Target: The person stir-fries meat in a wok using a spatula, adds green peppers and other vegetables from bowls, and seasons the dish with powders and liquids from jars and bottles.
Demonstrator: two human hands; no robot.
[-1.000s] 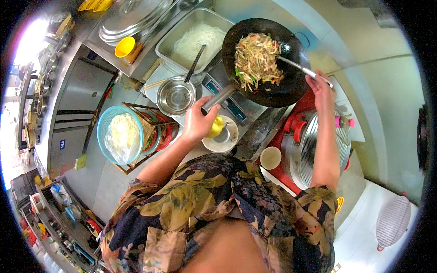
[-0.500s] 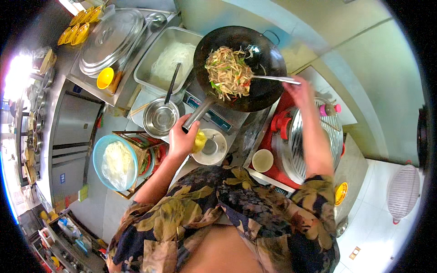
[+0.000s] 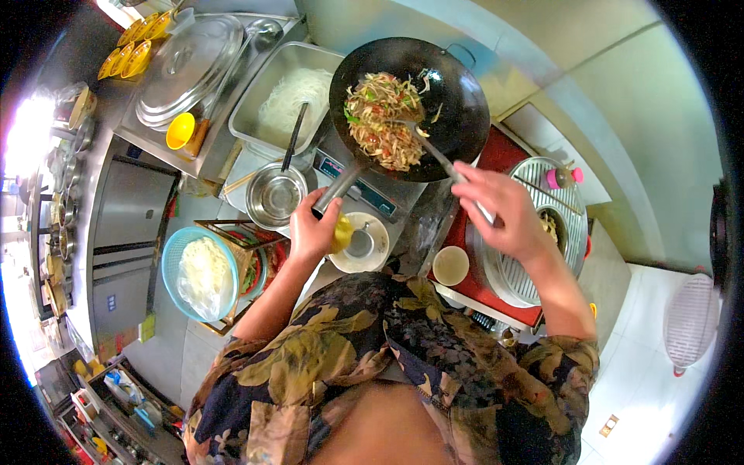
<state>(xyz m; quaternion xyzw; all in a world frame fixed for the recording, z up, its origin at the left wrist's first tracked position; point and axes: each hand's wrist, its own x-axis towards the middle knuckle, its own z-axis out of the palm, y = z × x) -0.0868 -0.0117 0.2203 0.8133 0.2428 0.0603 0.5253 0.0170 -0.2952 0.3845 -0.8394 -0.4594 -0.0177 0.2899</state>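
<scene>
My left hand (image 3: 314,229) is closed round the handle (image 3: 341,187) of a dark wok (image 3: 457,101) that tilts over the cooktop. In the wok lies a heap of stir-fried pale shreds (image 3: 384,116) with green and red bits. My right hand (image 3: 500,205) grips a long-handled metal spatula (image 3: 446,159), its head partly buried in the food at the heap's right side. Below the wok handle sit a steel bowl (image 3: 276,195) with black-handled utensil in it and a white bowl (image 3: 372,262) beside something yellow.
A steel tray of white noodles (image 3: 291,97) stands left of the wok. A lidded pot (image 3: 190,70) and yellow bowls (image 3: 136,58) are further left. Nearer are a blue basket (image 3: 168,267), a pale cup (image 3: 450,266) and a round slatted steamer lid (image 3: 570,205) under my right forearm.
My right hand has moved nearer and down, swinging the spatula from nearly level to a steep slant. The food has shifted and spread in the wok. My left hand still holds the handle.
</scene>
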